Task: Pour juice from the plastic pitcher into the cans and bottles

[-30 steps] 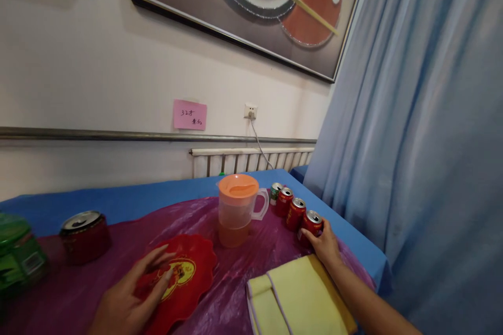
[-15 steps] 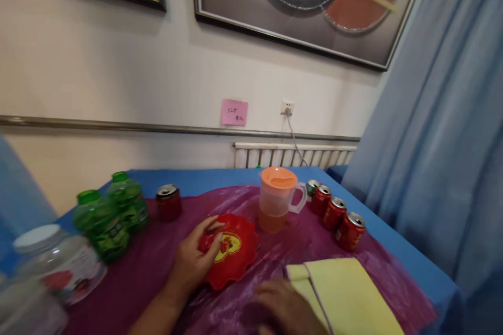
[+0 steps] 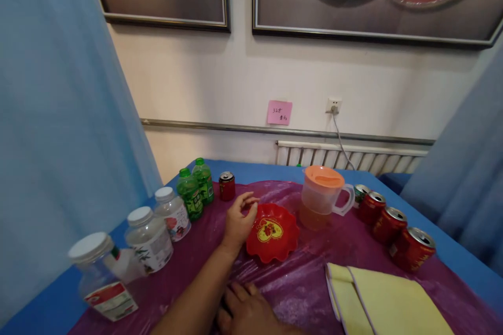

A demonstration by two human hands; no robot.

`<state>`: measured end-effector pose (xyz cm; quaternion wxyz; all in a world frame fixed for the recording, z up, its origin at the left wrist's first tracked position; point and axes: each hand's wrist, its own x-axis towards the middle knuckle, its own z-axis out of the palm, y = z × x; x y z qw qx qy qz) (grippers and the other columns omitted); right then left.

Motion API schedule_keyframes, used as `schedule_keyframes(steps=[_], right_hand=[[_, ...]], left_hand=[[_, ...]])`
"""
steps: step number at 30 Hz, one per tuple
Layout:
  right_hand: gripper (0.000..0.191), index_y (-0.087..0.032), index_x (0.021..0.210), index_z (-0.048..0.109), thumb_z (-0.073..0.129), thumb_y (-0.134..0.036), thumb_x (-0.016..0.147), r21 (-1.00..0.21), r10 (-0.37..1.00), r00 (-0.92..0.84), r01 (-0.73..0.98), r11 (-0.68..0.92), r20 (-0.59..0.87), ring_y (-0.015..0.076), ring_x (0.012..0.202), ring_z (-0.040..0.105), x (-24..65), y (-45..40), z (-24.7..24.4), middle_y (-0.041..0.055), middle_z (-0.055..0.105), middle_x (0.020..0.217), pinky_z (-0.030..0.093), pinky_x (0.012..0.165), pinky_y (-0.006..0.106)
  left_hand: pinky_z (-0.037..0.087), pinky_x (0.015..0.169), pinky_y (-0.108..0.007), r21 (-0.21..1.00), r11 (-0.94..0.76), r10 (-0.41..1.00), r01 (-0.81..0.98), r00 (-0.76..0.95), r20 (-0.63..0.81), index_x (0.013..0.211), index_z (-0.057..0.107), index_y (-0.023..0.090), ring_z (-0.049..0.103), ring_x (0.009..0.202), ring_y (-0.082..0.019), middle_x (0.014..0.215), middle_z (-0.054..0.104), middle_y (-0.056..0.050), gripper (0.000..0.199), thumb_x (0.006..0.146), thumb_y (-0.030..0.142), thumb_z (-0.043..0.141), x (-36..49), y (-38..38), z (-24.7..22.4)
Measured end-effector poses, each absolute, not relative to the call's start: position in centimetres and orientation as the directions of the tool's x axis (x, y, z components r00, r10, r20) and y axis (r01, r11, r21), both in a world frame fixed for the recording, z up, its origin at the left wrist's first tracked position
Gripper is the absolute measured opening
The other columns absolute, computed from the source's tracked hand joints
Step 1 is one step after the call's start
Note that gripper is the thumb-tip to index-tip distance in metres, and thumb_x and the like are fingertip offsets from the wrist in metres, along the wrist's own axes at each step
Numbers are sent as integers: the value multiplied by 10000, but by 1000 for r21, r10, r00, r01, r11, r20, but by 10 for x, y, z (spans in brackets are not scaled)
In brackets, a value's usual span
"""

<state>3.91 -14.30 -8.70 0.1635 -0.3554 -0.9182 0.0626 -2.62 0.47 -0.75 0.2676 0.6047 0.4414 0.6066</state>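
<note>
My left hand (image 3: pixel 239 222) hovers at the left rim of a red scalloped plate (image 3: pixel 287 235) with a yellow heart-shaped print. Its fingers are loosely bent and apart, with nothing held; whether they touch the rim I cannot tell. Below it, partly behind my left forearm, my right hand (image 3: pixel 249 309) lies flat on the purple plastic sheet (image 3: pixel 298 285), empty. A pitcher (image 3: pixel 314 196) with an orange lid and some amber liquid stands just right of the plate. A folded yellow cloth (image 3: pixel 393 298) lies at the lower right.
Along the left stand clear jars with white lids (image 3: pixel 147 238), two green bottles (image 3: pixel 190 193) and a red can (image 3: pixel 227 187). Several cans (image 3: pixel 389 225) line the right side. Blue curtains (image 3: pixel 58 115) hang at both sides; a wall with a radiator (image 3: pixel 338 155) is behind.
The view has turned left, bringing more jars into sight. My left hand has drawn back from over the plate to its left rim. My right hand has moved left, away from the yellow cloth.
</note>
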Motion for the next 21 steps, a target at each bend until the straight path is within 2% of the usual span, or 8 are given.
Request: schedule_keyframes(steps=[3,11,21], right_hand=[[586,-150,1351,589,645,-487,874,-235,692,-695,652,721,195,351,1295,509,40,-148,-76,168,557,1428,467,1041,530],[732,-120,1382,561,667,-543,795,-265,680,-707,630,730,194,373,1350,456,42,-152,-66,206,525,1455,445,1045,556],[734,-146,1398,547,643,-548,792,-285,666,-708,605,744,235,379,1317,490,41,-152,-67,178,551,1443,467,1018,587]], left_hand=[[586,852,-356,886,-437,875,158,-153,459,1062,629,163,750,904,-211,955,780,-106,303,790,295,648,-25,4,-5],[582,822,-322,920,-383,894,85,-218,392,1055,629,157,753,904,-201,962,785,-108,327,775,319,671,-24,4,12],[600,820,-345,931,-349,914,106,-179,363,1026,661,157,762,913,-220,983,792,-124,280,778,282,697,-12,-9,24]])
